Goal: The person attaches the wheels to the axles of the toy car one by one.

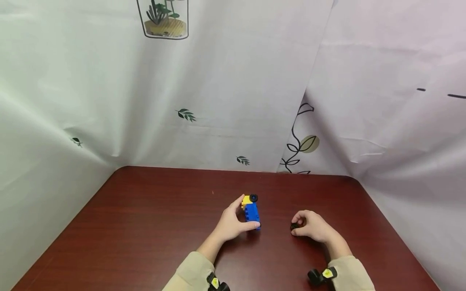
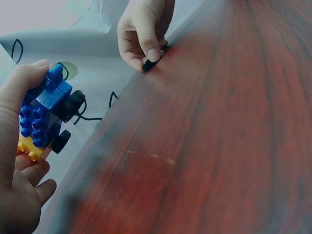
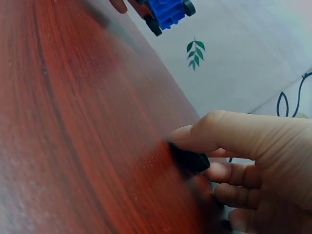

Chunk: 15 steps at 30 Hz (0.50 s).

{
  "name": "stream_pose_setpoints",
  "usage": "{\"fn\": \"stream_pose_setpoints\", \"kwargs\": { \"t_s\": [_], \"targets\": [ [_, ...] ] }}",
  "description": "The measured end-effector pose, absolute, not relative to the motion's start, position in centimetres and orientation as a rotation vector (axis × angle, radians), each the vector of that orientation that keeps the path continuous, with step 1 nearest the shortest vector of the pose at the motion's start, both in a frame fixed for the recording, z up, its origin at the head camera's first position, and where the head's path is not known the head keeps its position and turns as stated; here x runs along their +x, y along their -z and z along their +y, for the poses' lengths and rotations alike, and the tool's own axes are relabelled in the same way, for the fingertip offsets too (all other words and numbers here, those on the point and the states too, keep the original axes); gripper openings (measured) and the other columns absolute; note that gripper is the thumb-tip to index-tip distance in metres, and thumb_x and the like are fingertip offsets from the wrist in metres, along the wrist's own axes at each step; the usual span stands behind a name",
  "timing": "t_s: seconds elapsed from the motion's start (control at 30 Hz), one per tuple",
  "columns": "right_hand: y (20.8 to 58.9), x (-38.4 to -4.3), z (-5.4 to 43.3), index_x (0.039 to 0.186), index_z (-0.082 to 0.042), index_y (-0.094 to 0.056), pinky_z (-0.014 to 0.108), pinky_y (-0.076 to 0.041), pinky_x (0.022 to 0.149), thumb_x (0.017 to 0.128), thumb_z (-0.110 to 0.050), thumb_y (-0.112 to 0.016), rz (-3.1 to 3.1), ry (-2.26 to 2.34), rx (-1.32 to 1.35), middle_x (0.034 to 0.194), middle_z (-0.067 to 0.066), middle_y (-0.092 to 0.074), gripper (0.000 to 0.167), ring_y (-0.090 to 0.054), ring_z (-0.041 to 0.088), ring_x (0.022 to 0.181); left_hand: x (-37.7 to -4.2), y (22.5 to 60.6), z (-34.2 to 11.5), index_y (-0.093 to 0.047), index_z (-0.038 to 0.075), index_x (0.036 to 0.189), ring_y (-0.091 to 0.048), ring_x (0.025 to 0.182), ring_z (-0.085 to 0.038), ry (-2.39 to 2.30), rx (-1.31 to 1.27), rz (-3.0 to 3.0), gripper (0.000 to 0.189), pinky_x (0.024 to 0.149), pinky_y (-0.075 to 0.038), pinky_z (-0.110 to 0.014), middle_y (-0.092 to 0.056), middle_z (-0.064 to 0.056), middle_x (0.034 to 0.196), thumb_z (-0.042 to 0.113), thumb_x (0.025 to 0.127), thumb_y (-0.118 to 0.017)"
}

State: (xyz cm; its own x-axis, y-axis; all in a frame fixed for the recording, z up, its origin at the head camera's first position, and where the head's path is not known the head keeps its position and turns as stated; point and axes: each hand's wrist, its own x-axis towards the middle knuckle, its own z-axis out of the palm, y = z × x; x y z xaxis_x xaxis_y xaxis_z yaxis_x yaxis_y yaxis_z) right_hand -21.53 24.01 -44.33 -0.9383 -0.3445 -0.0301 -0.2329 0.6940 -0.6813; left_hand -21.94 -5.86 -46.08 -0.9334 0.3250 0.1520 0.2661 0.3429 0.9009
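My left hand [image 1: 230, 223] grips a toy car [image 1: 252, 214] built of blue and yellow blocks, thumb on the blue end and fingers by the yellow end. In the head view the car is raised over the table, its side with a black wheel [image 1: 253, 197] facing right. Two black wheels show on it in the left wrist view, one being the nearer wheel [image 2: 72, 105]. To the right, my right hand [image 1: 314, 227] pinches a small black toy wheel [image 3: 192, 161] between thumb and fingers, low at the tabletop. Fingers partly cover this wheel.
The dark red-brown wooden table [image 1: 145, 218] has rounded far corners. A white cloth [image 1: 233, 81] with printed leaves hangs behind it and along both sides. Black camera straps sit on both wrists, one with a camera [image 1: 322, 276] by the right sleeve.
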Motion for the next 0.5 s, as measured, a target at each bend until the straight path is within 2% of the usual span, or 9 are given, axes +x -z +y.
{"fn": "stream_pose_setpoints", "kwargs": {
  "t_s": [0.3,0.5],
  "targets": [
    [44.6,-21.7,23.5,0.09,-0.009,-0.063,0.022,-0.041,0.058,0.073,-0.018,-0.078,2.77,1.161,-0.462,0.079,0.003,-0.056,0.024,-0.047,0.006,0.063,-21.8,46.1,-5.9,-0.026,0.008,0.149,-0.048,0.127,-0.031,-1.684,0.555,2.525,0.099,0.1,-0.045,-0.049,-0.042,-0.015,0.145,0.048,0.074,-0.077],
    [44.5,-22.0,22.7,0.097,-0.008,-0.065,0.023,-0.042,0.058,0.076,-0.022,-0.077,2.738,1.289,-0.439,0.08,0.002,-0.056,0.028,-0.049,0.009,0.066,-21.7,46.1,-5.9,-0.026,0.007,0.149,-0.048,0.127,-0.031,-1.696,0.56,2.516,0.1,0.1,-0.045,-0.048,-0.042,-0.016,0.145,0.048,0.073,-0.077]
  ]
}}
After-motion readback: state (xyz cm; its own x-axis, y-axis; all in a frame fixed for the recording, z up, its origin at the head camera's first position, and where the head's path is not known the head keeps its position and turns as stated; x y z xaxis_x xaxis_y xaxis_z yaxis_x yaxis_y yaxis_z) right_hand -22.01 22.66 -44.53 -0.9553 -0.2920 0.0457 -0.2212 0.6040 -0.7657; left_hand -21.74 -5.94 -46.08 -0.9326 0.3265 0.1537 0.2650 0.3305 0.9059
